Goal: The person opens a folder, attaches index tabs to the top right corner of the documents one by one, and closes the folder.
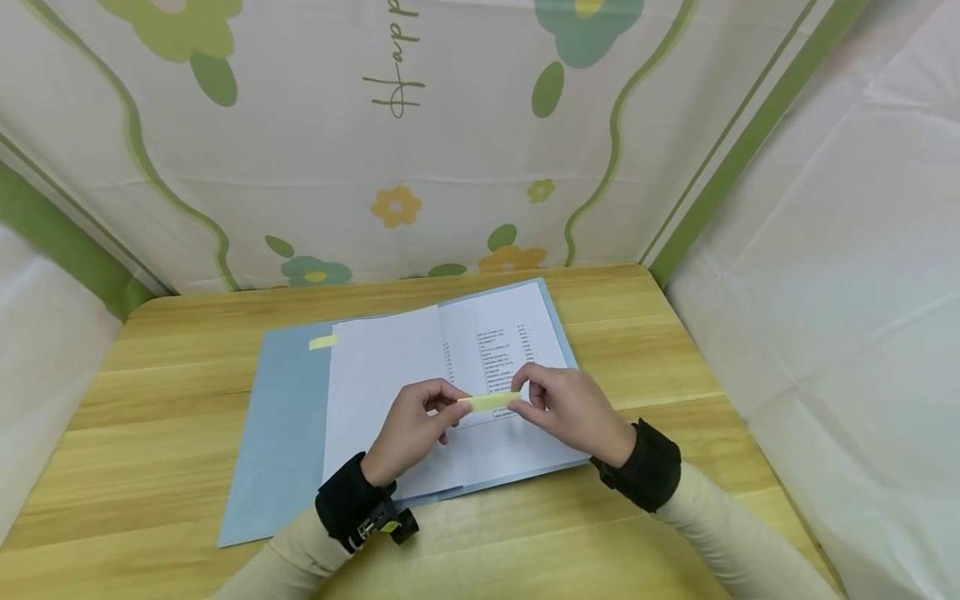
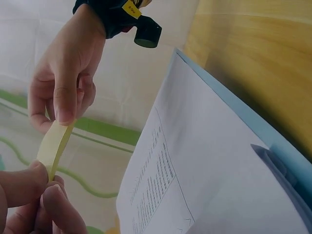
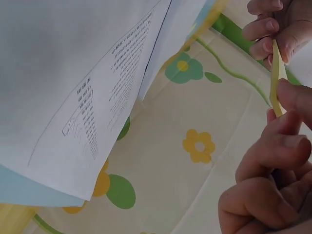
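Both hands hold a narrow yellow sticky note pad above an opened document. Its left end is pinched between thumb and fingers of my left hand; the right end is pinched by my right hand. In the left wrist view the sticky note pad appears as a slightly bent strip with some thickness. Below lies a blue folder with white sheets, the right one printed with a table of text. A yellow sticky tab sticks out from the left sheet's edge onto the folder.
The folder lies on a wood-grain table. Behind the table hangs a white cloth with printed flowers and green lines; plain white cloth stands at the right side. Each wrist wears a black band.
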